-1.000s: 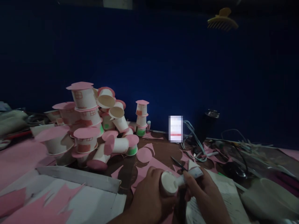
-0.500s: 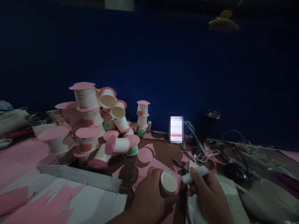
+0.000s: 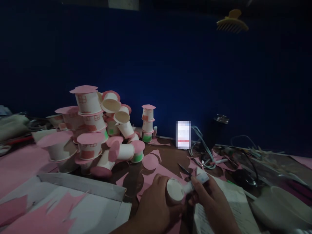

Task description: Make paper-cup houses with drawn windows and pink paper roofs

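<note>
My left hand (image 3: 156, 201) is wrapped around a small white paper cup (image 3: 175, 190), whose round pale end faces up toward me. Between the thumb and fingers of my right hand (image 3: 209, 201) is a white tube that looks like a glue stick (image 3: 201, 180). Its tip is at the right edge of the cup's round end; whether it touches cannot be made out. A pink paper sheet with cut-outs (image 3: 159, 172) lies under and behind my left hand. Partly hidden scissors (image 3: 184, 169) lie just behind the glue stick.
Several white paper cups with pink paper roofs (image 3: 90, 138) are stacked and tipped at the left. A white box lid (image 3: 102, 208) holds pink scraps. A lit phone (image 3: 183, 135), cables (image 3: 203, 143), a dark bottle (image 3: 216, 130) and a bowl (image 3: 280, 208) stand beyond and right.
My right hand has moved left, bringing the glue stick's tip from a short gap away to the cup's edge. My left hand keeps the cup in nearly the same place.
</note>
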Available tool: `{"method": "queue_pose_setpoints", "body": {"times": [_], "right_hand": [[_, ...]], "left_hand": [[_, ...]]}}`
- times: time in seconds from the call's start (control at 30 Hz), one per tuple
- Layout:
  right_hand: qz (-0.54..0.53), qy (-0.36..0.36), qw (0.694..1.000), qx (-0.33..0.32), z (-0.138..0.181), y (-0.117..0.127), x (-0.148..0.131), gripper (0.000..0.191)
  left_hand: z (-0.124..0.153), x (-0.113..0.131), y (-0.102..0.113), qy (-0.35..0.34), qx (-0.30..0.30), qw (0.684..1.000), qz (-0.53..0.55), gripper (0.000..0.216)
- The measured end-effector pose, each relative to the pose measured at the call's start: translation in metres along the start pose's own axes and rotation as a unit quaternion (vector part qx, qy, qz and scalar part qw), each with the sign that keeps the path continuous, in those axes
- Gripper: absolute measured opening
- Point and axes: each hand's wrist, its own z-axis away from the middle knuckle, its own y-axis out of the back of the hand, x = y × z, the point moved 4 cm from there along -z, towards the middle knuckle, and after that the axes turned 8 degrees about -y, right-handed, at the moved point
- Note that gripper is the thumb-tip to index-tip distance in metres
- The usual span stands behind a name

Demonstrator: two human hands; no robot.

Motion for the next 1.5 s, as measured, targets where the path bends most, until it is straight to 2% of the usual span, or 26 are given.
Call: {"method": "queue_pose_setpoints", "body": {"times": [0.2, 0.47, 0.67, 0.97, 1.2, 1.4, 1.5], "right_hand": [[0.094, 0.025, 0.994, 0.04, -0.007, 0.007, 0.007, 0.031], [-0.009, 0.021, 1.0, 0.006, 0.001, 0.008, 0.0, 0.031], [-0.036, 0.057, 0.998, 0.008, 0.01, -0.001, -0.008, 0.03], [0.056, 0.13, 0.989, 0.039, 0.018, -0.004, -0.017, 0.026], [0.175, 0.139, 0.969, 0.106, 0.018, -0.002, -0.02, 0.024], [0.056, 0.127, 0.986, 0.094, 0.019, 0.003, -0.024, 0.024], [0.033, 0.126, 0.989, 0.075, 0.02, 0.002, -0.024, 0.023]], "left_hand": [[-0.001, -0.002, -0.001, 0.0, 0.0, 1.0, -0.025, 0.042], [0.0, -0.006, -0.003, 0.001, -0.012, 1.0, 0.011, 0.052], [0.001, -0.006, -0.003, 0.004, -0.007, 1.0, -0.001, 0.044], [0.001, -0.003, -0.002, 0.014, 0.0, 1.0, -0.008, 0.04], [0.001, -0.005, -0.001, -0.006, -0.001, 1.0, -0.002, 0.05], [0.001, -0.005, -0.002, 0.022, -0.001, 1.0, -0.007, 0.055], [0.002, -0.001, -0.001, 0.02, 0.009, 1.0, -0.02, 0.047]]}}
